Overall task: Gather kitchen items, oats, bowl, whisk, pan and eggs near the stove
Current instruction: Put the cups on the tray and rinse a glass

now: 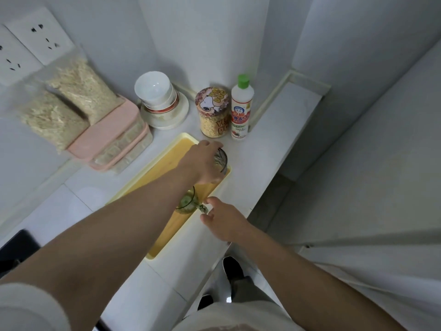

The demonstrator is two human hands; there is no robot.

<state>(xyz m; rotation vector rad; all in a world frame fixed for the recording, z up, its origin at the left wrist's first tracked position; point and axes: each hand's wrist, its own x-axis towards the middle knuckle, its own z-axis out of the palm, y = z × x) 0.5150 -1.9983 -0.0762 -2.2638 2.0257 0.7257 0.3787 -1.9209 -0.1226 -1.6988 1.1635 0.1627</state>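
Observation:
My left hand (202, 163) is closed from above around a clear glass (220, 161) at the far end of a long yellow tray (164, 161). A second glass, greenish with a handle (189, 200), stands on the tray under my left forearm. My right hand (224, 220) has its fingers at this glass's handle; whether it grips is unclear. Two clear bags of oats (81, 84) lean on the wall at the left. White bowls (155, 90) are stacked on plates at the back.
Pink-lidded clear boxes (112, 137) sit under the oat bags. A cartoon-printed jar of yellow grains (212, 111) and a white bottle with a green cap (241, 108) stand at the back. The counter's edge (250, 211) runs diagonally at the right. A dark stove corner (16, 249) shows at the left.

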